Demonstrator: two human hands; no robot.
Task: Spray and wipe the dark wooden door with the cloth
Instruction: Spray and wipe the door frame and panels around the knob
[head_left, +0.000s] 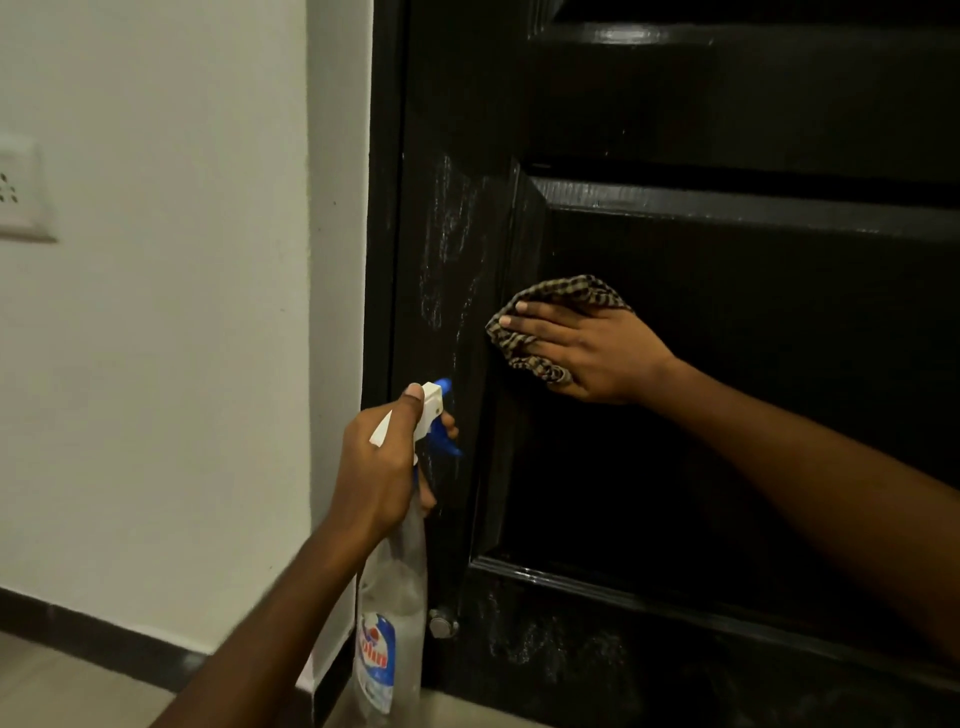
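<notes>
The dark wooden door (727, 364) fills the right side of the view. It is glossy and near-black, with a recessed panel framed by bevelled moulding that catches thin highlights. Down its left upright run pale wet streaks and speckles (more of the same fleck the bottom rail). A crumpled brown-and-black checked cloth (566, 293) lies against the left edge of the recessed panel at about mid-height. The right hand (587, 353) presses flat on it, its grip spread, fingers straight rather than curled. The left hand (379, 462) has its grip clamped round the neck of a clear spray bottle (395, 597), thumb on the white head and a finger at the blue trigger. The blue nozzle is close to the streaked upright, and the bottle carries a blue and red label low down. A small round metal fitting (441, 626) sits near the door's lower left corner. To the left stands a white wall (156, 364) with a switch plate (21, 192).
</notes>
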